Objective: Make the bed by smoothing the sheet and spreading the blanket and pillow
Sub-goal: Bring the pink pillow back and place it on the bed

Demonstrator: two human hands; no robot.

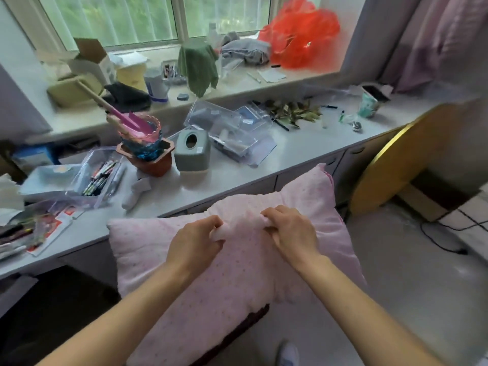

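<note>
- Head view: a pink dotted pillow (237, 281) fills the lower middle, held up in front of the table (303, 143) and above the floor (396, 273).
- The left hand (195, 243) grips the pillow cover near the middle of its upper edge, fingers curled into a fold of fabric.
- The right hand (290, 231) grips the same bunched fold just beside it, knuckles up.
- The two hands sit close together, apart only by the tuft of cover pulled up between them.
- The pillow hangs below and to both sides of the hands; its right corner rises higher than its left, and both forearms cross its face.
- A dark strip shows along the pillow's lower edge.
- On the table behind stand a grey tissue box (192, 154), a flowerpot (150, 159) and clear plastic boxes (232, 130).
- On the windowsill lie a green cloth (198, 64) and a red bag (301, 33).
- A shoe (287, 355) shows at the bottom edge.
</note>
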